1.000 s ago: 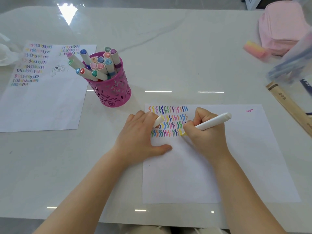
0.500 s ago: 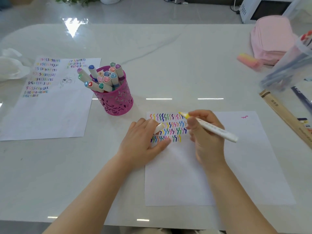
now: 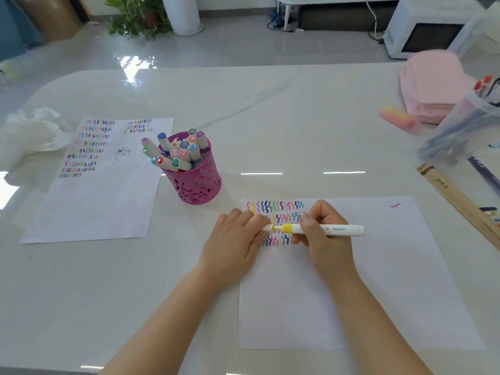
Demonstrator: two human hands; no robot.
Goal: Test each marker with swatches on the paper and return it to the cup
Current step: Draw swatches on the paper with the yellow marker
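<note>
While two hands [image 3: 235,243] [image 3: 328,246] hold one marker [image 3: 339,230], one cap [image 3: 267,228] | one cup [image 3: 200,185] | two sheets [image 3: 378,280] [image 3: 94,209]

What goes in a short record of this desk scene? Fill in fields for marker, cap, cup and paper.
marker: yellow-tipped, level, gripped by right hand, tip pointing left
cap: pinched by left hand, at the tip, not yet on
cup: pink, holds markers, up-left of paper
paper: rows of coloured swatches at top left

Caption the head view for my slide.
Left hand holds a white cap at the yellow-tipped white marker gripped by the right hand.
</note>
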